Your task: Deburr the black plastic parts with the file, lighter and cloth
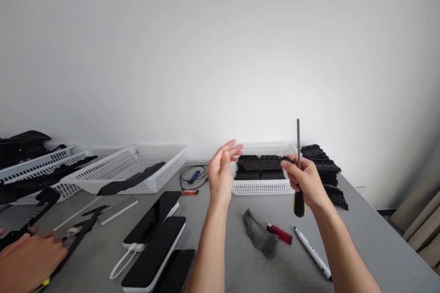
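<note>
Black plastic parts (248, 175) lie in the rightmost white basket (266, 188).

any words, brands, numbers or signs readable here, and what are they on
No text can be read for certain.
White marker: dark print on the barrel, too small to read.
Small orange item: any markings are too small to read.
Screwdriver: no lettering can be made out on it.

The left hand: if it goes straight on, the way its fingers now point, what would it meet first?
Most likely the wall: the fingers of the left hand point up and rightward in view. Depth is unclear, so it might touch the nearest basket first.
</note>
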The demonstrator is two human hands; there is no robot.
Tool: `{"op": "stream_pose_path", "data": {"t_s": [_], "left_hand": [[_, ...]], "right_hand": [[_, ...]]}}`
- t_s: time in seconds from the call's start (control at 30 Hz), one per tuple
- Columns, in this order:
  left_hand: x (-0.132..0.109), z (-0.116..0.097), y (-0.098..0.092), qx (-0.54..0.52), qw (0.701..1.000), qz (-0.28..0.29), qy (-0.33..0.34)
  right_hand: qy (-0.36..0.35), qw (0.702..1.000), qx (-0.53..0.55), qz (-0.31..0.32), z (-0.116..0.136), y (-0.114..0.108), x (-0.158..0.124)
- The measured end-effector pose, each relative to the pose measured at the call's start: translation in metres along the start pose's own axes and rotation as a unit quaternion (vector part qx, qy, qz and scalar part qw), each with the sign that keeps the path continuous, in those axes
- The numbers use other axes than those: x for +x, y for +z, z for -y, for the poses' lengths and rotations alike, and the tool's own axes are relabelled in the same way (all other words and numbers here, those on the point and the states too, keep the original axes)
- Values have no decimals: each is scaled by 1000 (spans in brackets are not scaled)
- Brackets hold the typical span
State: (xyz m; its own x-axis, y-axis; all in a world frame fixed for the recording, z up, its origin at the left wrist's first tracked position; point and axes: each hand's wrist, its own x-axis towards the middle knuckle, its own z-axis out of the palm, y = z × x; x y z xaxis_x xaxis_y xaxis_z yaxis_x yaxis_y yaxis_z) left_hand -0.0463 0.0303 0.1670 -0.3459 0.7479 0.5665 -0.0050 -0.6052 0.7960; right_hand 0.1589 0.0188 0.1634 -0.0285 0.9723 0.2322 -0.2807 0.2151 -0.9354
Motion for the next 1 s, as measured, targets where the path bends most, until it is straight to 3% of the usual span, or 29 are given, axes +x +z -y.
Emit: {"op": "stream_pose_path", "data": {"t_s": [0.1,0.2,0.3,0.37,0.47,0.7,0.87,1.0], "left_hand": [[1,-1,-3,-30,999,11,-8],[-3,-10,-3,-58,995,78,-7],[-9,-19,0,-4,984,180,5],[-12,-23,4,69,975,210,9],[-15,-25,8,147,971,188,11],[-10,-15,4,165,976,142,17],[-7,-12,2,169,978,119,20],[-7,-14,-2,174,977,114,41]], "right_hand": [[3,1000,5,-13,1,1,0],[4,1000,8,-20,2,1,-1],[4,1000,8,-15,1,1,-1],[4,1000,5,-3,0,0,-1],[10,1000,-3,21,2,0,-4],[5,998,-66,21,13,-6,-12],[41,988,-142,39,8,-34,-24],[90,986,-111,88,-10,-66,-44]]}}
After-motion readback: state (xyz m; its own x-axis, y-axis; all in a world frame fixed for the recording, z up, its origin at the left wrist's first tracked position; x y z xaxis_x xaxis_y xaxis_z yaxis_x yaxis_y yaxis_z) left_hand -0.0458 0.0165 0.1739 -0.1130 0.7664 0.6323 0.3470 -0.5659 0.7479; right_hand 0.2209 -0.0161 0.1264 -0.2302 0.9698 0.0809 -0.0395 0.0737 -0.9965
